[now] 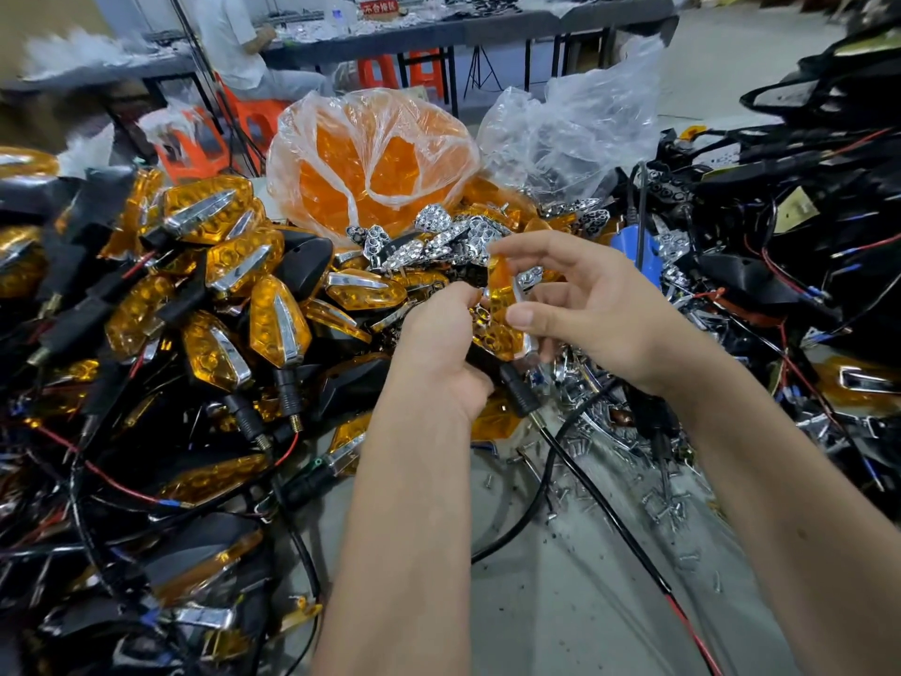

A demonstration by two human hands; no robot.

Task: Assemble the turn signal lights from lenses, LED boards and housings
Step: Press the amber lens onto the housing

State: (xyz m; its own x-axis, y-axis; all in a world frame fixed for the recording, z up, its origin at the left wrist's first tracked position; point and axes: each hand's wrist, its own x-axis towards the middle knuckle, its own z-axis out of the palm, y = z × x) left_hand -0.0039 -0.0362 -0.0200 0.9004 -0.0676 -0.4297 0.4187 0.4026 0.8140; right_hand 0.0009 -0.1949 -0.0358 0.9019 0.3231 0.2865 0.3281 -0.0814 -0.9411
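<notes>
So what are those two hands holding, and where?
One turn signal light: the left hand grips its black body low down, the right hand pinches the orange lens edge.

One sign in sight: a small red rectangular placard with pale Chinese characters stands on the far grey desk, reading roughly "不合格区", though blur leaves the characters uncertain. Nothing else legible.
</notes>
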